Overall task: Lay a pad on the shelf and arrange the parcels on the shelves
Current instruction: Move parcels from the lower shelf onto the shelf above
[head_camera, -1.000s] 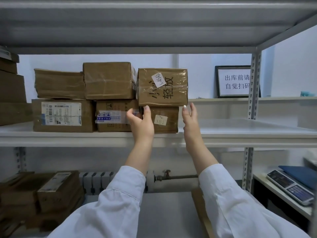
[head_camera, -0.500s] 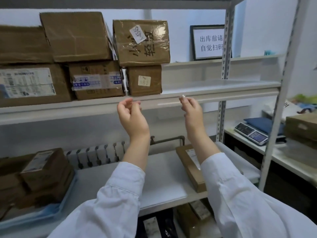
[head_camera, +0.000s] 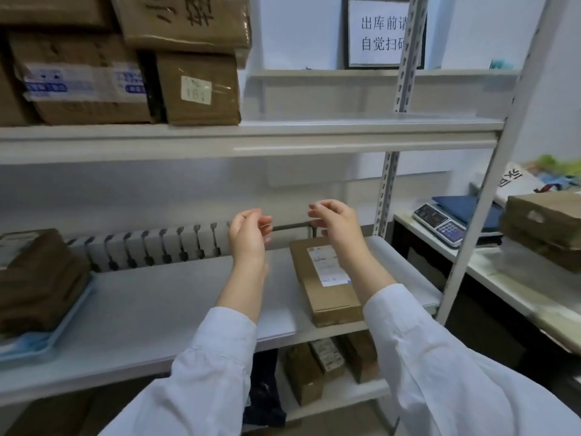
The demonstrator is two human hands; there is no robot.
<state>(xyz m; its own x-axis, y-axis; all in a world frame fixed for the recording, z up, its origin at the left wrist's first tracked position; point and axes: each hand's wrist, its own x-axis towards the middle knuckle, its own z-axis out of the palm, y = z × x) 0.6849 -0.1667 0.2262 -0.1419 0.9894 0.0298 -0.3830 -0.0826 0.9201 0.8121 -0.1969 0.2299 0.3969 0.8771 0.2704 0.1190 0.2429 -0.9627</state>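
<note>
Obs.: your left hand [head_camera: 250, 234] and right hand [head_camera: 336, 225] hang in the air above the white metal middle shelf [head_camera: 94, 372], just apart from each other. The fingers [head_camera: 264, 220] on both are loosely curled and hold nothing.

Task items: a thin white pad [head_camera: 173, 303] lies flat across the left and centre of that shelf. A flat brown cardboard parcel with a white label [head_camera: 327, 297] lies label-up at the right end, under your right forearm. Whether it sits on the pad or just beside its edge, you cannot tell from here.

The white upper shelf [head_camera: 283, 140] carries taped brown cardboard boxes [head_camera: 198, 89], stacked at its left with faces forward, probably so the labels read from the aisle. Its right half is bare of parcels.

More brown parcels [head_camera: 41, 278] sit on a blue tray [head_camera: 47, 341] at the far left.

Judgement: with hands free and low, the flat parcel looks like your next pick. Grip both long edges, as it is wide and thin.
</note>
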